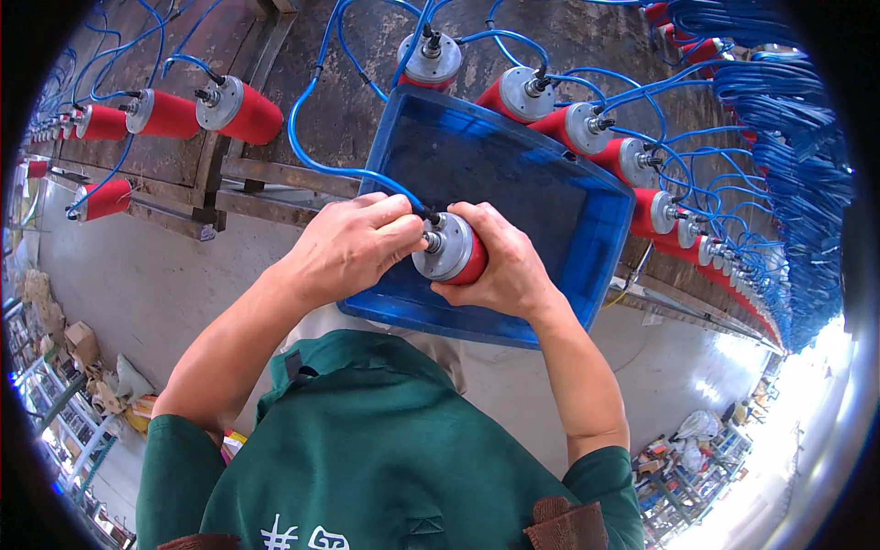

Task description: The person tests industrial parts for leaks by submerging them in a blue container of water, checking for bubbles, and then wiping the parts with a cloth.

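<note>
A red cylinder with a round silver metal end cap (449,257) is held above the near part of a blue plastic crate (495,332). My right hand (504,261) wraps round its red side, thumb below and fingers over the top. At the cap's centre, my left hand (362,240) pinches a small metal fitting, partly hidden by the fingertips. A blue cable (353,172) runs from a black connector on the cap up toward the far side. The crate's dark floor (477,170) shows beyond my hands.
More red cylinders (252,115) with blue cables stand on the worn table at left. Others line the crate's far and right sides, such as one cylinder (587,128). Bundled blue cables (779,110) pile at far right. Cardboard boxes (82,344) sit on the floor at left.
</note>
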Available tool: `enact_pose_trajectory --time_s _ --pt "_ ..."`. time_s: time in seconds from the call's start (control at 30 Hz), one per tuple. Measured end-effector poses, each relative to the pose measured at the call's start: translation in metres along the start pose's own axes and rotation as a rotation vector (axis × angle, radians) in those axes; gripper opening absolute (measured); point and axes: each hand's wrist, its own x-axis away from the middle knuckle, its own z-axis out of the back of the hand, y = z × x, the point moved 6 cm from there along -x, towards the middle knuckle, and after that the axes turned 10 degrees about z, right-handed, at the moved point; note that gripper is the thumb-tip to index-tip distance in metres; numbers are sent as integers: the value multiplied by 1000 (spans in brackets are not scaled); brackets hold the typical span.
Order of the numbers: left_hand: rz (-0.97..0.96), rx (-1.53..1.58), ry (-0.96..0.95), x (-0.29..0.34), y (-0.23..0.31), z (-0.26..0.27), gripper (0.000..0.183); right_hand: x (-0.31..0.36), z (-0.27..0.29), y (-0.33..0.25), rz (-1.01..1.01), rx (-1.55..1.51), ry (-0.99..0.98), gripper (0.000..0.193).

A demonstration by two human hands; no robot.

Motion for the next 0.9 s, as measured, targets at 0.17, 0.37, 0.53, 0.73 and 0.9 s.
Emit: enact_pose_trajectory --time_s 0.17,0.37,0.53,0.73,0.9 --pt "220 105 -20 2 -2 -1 27 1 -1 -9 29 4 58 83" --pt "758 241 -378 9 -10 -7 40 1 1 -17 88 217 86 83" --pt "153 -5 -74 16 3 8 23 3 0 -18 58 165 53 82" --pt "-92 -19 6 20 3 5 17 4 -6 -26 78 130 50 84" --pt "376 148 -63 22 -4 -1 28 5 -7 -32 76 240 45 84"
